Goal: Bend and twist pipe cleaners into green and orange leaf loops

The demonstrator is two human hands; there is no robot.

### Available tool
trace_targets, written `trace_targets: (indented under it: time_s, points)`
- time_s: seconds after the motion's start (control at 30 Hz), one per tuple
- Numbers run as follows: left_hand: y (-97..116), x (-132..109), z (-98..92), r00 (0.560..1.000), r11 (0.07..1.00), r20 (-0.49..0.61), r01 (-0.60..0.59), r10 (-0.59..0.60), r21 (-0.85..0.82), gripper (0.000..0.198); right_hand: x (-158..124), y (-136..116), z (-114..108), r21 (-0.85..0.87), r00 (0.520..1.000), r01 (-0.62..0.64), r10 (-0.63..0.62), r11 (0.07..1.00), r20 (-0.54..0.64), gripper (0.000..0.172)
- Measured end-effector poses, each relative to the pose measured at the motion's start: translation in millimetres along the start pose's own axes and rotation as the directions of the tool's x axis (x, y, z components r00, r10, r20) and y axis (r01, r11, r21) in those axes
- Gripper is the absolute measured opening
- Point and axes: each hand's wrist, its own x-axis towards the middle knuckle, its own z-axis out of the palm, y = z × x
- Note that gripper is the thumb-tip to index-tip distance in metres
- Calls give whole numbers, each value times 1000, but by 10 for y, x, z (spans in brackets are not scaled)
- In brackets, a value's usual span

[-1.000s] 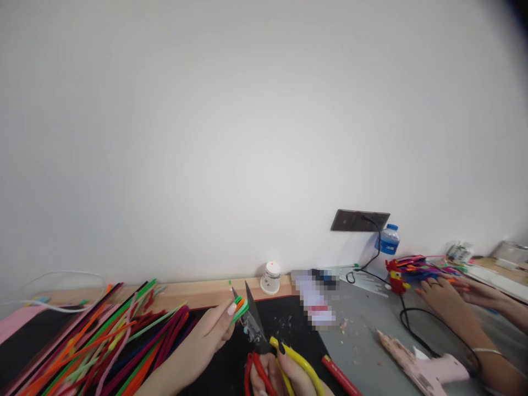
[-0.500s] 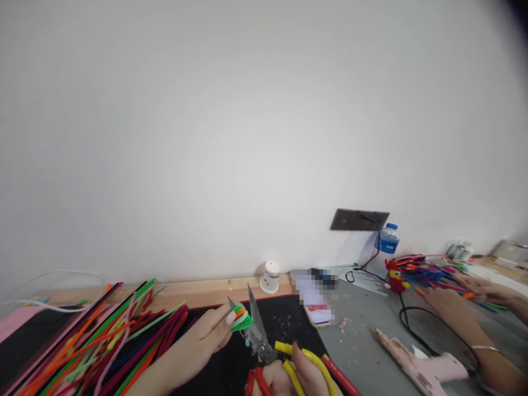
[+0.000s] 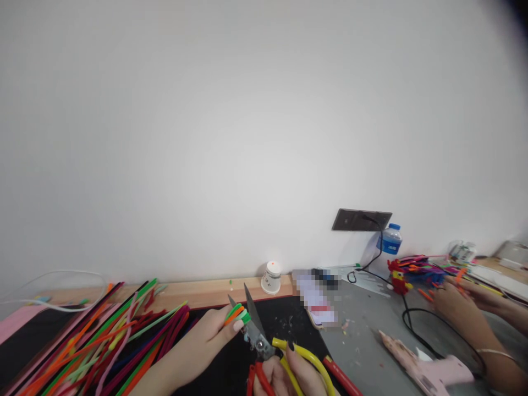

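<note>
My left hand (image 3: 218,333) pinches a small folded piece of pipe cleaner (image 3: 237,313) in green, orange and white. Fingers of my right hand (image 3: 295,374) are around the handles of scissors (image 3: 260,344), red on one side and yellow on the other. The scissor blades stand apart and point up and away, with the pipe cleaner piece beside or between them; which of the two I cannot tell. Beneath both hands lies a black mat (image 3: 223,368). To the left of my left arm, long pipe cleaners (image 3: 94,341) of many colours are spread in a pile.
A white paper cup (image 3: 271,278) stands upside down by the wall. Right of the mat are a phone (image 3: 317,308), a red handle (image 3: 342,377) and a pink glue gun (image 3: 429,368) with a black cord. Another person's hands (image 3: 451,302) hold orange pipe cleaner near a red figure (image 3: 399,278).
My left hand has shifted slightly right, closer to the scissors, and the blades stand nearer together. The other person's hands have drawn together, lifting the orange pipe cleaner.
</note>
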Motion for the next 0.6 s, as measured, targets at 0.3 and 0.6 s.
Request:
trace_targets:
  time_s: [0.3, 0.6]
  points:
    - [-161, 17, 72, 996, 987, -82, 28, -41, -158, 35, 169, 230, -108, 20, 1000, 5, -4, 1000, -15, 69]
    - [-178, 53, 102, 994, 956, -58, 75, -95, -282, 38, 111, 54, 30, 45, 997, 10, -13, 999, 74, 70]
